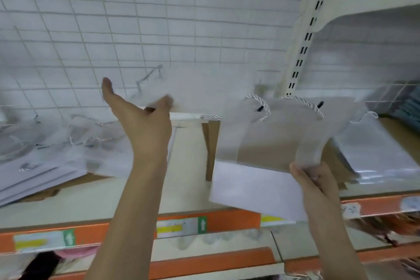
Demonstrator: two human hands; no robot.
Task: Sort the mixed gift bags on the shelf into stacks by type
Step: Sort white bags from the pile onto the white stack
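Observation:
My right hand [318,179] grips the lower corner of a white gift bag [256,186] with a brown panel and white rope handles, holding it tilted above the shelf's front edge. My left hand [143,118] is raised over the shelf with the thumb spread wide and the palm turned up. A blurred white bag with dark handles [204,88] hangs in the air just past its fingertips; no fingers close around it. A loose pile of white gift bags [45,166] lies on the shelf to the left.
A brown cardboard divider [210,148] stands mid-shelf. A plastic-wrapped stack [375,154] lies at the right. A wire grid back panel [159,18], a slotted upright post [304,48] and an upper shelf [375,0] surround the space. The orange shelf edge [234,218] carries price labels.

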